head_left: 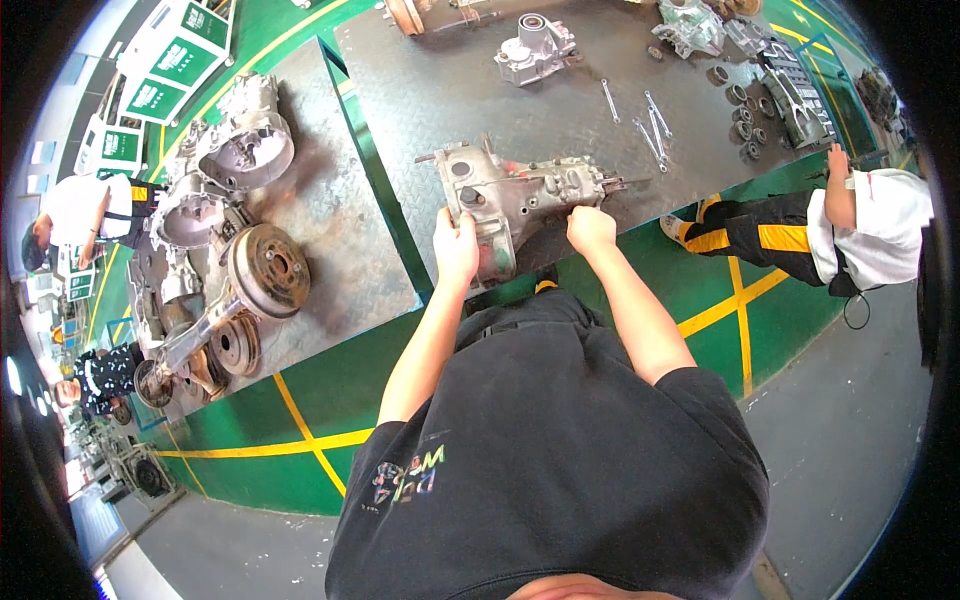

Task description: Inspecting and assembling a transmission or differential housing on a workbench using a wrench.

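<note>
A grey metal gearbox housing lies on its side at the near edge of the dark metal table. Its wide flanged end is to the left, and a thin shaft sticks out at the right end. My left hand is closed on the near left rim of that wide end, thumb uppermost. Against the near side of the narrower part, my right hand is curled like a fist; the casing's edge hides its fingertips. Several wrenches lie beyond the housing to the right.
A smaller casting stands farther back. Metal rings and a tool case are at the right. On the left table sit an axle with a brake drum and bell housings. A co-worker stands at the right, others at the left.
</note>
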Demonstrator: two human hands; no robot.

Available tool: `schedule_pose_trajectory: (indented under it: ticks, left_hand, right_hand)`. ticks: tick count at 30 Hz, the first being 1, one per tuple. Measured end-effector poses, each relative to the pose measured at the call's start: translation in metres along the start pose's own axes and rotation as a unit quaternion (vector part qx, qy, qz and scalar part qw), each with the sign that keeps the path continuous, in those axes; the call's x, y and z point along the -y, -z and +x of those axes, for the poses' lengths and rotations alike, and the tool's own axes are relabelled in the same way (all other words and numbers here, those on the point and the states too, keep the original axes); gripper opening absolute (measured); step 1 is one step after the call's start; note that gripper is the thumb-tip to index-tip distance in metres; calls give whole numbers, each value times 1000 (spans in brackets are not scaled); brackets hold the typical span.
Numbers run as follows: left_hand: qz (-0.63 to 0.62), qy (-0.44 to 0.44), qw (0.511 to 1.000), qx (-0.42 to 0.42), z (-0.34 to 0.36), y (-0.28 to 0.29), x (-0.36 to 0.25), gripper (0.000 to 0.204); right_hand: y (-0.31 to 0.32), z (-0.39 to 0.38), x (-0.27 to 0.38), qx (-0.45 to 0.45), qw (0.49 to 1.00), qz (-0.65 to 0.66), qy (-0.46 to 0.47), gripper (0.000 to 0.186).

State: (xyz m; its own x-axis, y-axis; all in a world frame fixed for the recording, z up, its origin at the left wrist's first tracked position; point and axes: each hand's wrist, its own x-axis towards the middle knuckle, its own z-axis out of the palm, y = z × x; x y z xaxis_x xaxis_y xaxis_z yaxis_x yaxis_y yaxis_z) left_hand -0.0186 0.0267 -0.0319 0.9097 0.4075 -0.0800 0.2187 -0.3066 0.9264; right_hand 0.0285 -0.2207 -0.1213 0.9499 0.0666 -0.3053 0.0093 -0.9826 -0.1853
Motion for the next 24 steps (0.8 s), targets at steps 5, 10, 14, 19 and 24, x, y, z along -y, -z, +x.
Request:
schedule_pose_trajectory:
  ticks: [5,10,14,19,24]
  left_hand:
    - [26,10,1000,-14,2,0,4,45]
    - [13,94,994,54,1,7,-9,63]
    - [12,96,994,48,0,7,-11,63]
    - [12,-4,1000,-25,-1,-2,8,40]
    - [5,11,1000,-21,-1,-4,13,44]
  right_hand:
    - [5,-1,16,4,996,42,-72,34]
    - [12,-6,13,-6,996,63,-63,33]
    - [7,-10,9,-50,998,23,-30,29]
    - [-2,-3,3,-47,998,-1,38,27]
    - [-2,6,2,-4,1000,9,-16,32]
